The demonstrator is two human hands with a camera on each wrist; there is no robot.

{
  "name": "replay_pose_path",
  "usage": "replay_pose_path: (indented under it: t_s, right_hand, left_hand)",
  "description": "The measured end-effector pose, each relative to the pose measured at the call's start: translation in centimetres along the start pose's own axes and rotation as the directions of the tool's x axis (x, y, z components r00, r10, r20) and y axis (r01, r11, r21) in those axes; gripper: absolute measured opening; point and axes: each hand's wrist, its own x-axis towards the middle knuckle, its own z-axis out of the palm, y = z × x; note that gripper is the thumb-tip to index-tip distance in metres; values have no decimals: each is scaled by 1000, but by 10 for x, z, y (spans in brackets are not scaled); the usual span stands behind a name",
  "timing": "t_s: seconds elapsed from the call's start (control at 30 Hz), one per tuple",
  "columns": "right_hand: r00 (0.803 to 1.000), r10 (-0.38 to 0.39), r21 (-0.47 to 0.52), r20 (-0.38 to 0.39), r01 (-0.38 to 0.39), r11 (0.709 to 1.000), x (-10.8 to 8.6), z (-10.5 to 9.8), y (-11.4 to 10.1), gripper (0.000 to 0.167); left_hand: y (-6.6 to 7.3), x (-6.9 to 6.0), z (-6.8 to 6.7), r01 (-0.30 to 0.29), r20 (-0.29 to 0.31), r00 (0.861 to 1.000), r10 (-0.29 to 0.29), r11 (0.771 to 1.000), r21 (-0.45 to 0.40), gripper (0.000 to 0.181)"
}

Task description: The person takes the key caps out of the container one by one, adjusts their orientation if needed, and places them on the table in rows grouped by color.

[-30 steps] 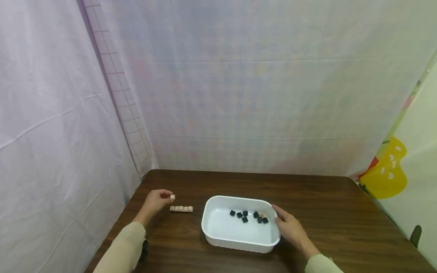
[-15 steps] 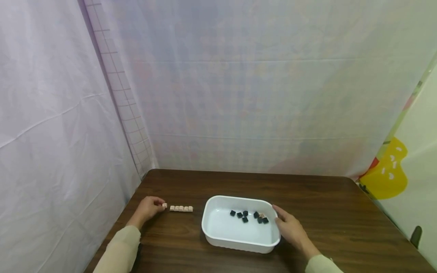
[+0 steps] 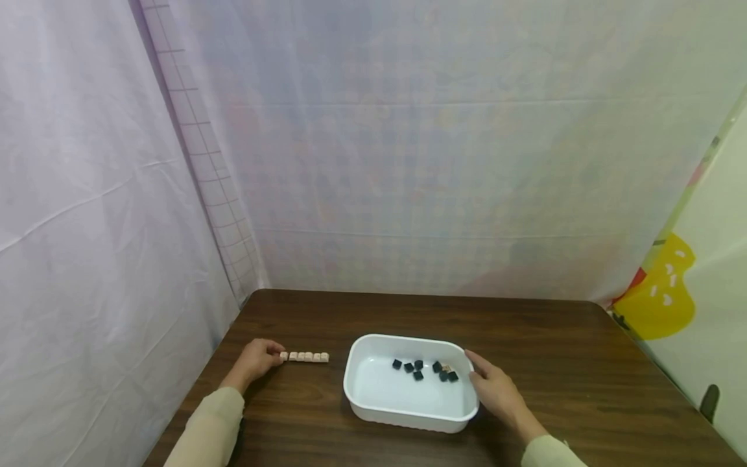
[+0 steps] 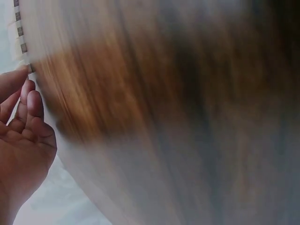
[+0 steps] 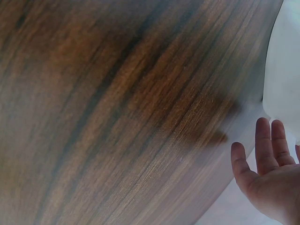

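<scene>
My left hand (image 3: 257,362) pinches a small pale cube (image 3: 284,356) between thumb and fingertips, on the tabletop at the left end of a row of several pale cubes (image 3: 308,357). A narrow gap shows between that cube and the row. In the left wrist view the left hand (image 4: 26,136) has its fingertips at the near end of the row. At the right end of a white tray (image 3: 408,419), my right hand (image 3: 497,392) holds the rim, thumb inside. The right wrist view shows the right hand (image 5: 269,176) with several fingers extended beside the tray's outer wall (image 5: 283,70).
Several black cubes (image 3: 418,375) lie scattered in the back and right part of the tray, with a pale piece (image 3: 446,368) among those at the right. The dark wooden table (image 3: 543,337) reaches back to a pale curtain (image 3: 420,162); more sheeting hangs at left and right.
My left hand has moved left and toward the table's front, then slightly right, bringing the pinched cube from behind the row into line with its left end. My right hand and the tray have stayed put.
</scene>
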Motion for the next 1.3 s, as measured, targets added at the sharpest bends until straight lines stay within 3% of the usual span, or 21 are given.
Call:
replay_pose_path:
  t_s: [0.43, 0.67, 0.9, 1.1, 1.23, 1.3]
  right_hand:
    - [1000, 3, -6, 3, -3, 1000, -1, 0, -1, 50]
    - [1000, -6, 3, 5, 6, 1000, -1, 0, -1, 51]
    - [1000, -13, -8, 3, 13, 1000, 0, 0, -1, 50]
    - [1000, -4, -11, 0, 4, 1000, -1, 4, 1, 51]
    - [1000, 3, -2, -2, -3, 1000, -1, 6, 2, 51]
    - [1000, 6, 3, -3, -6, 1000, -2, 8, 2, 51]
  left_hand:
    - [1, 1, 2, -20, -18, 1000, 20, 999, -30, 33]
    - [12, 5, 0, -43, -95, 995, 43, 999, -4, 41]
    - [50, 12, 10, -117, -104, 989, 109, 990, -74, 37]
    - [89, 16, 30, -254, -111, 964, 242, 960, -115, 31]
    - [124, 12, 49, -296, -47, 955, 292, 945, -137, 27]
    - [144, 9, 60, -325, 2, 944, 329, 936, -133, 27]
